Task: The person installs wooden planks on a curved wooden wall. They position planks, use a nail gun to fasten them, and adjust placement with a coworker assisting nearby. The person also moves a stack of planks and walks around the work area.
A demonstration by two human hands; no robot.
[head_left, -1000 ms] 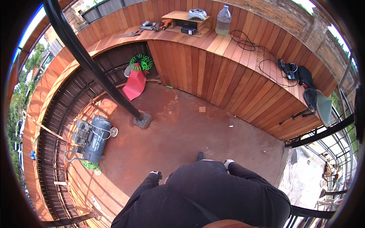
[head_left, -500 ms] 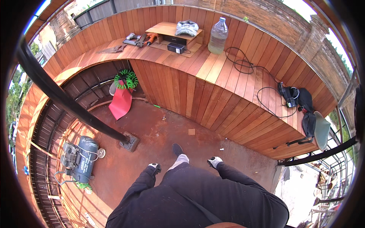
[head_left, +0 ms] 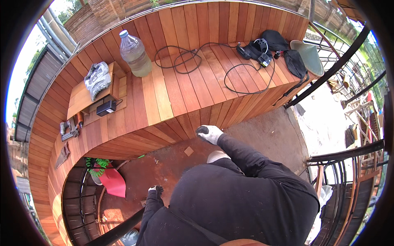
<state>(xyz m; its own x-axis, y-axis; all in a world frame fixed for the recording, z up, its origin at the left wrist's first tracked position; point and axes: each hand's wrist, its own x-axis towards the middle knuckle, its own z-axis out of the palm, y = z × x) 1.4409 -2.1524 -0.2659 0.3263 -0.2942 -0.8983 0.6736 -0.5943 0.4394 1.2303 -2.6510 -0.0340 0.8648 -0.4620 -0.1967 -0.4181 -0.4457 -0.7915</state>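
My right hand (head_left: 209,134), in a white and dark glove, hangs in front of the wooden counter (head_left: 180,98), nearest to its front face. Its fingers are curled, and nothing shows in them. Lower and to the left, my left hand (head_left: 156,189), gloved too, hangs over the reddish floor (head_left: 164,164) with its fingers loosely curled and nothing visible in it. On the counter stand a large plastic bottle (head_left: 135,55) of cloudy liquid and a small wooden shelf (head_left: 78,98) bearing a grey-white cloth cap (head_left: 97,80). A black box (head_left: 106,108) with a cord sits beside the shelf.
A looped black cable (head_left: 186,61) runs to black strapped gear (head_left: 260,53) and a greenish bucket (head_left: 305,57). Power tools (head_left: 69,128) lie at the left. Below are a green coiled hose (head_left: 97,166), a red sheet (head_left: 111,182) and a black post (head_left: 123,227).
My view has turned right and come closer to the counter. My right hand has risen toward the counter's front. The compressor is mostly out of view.
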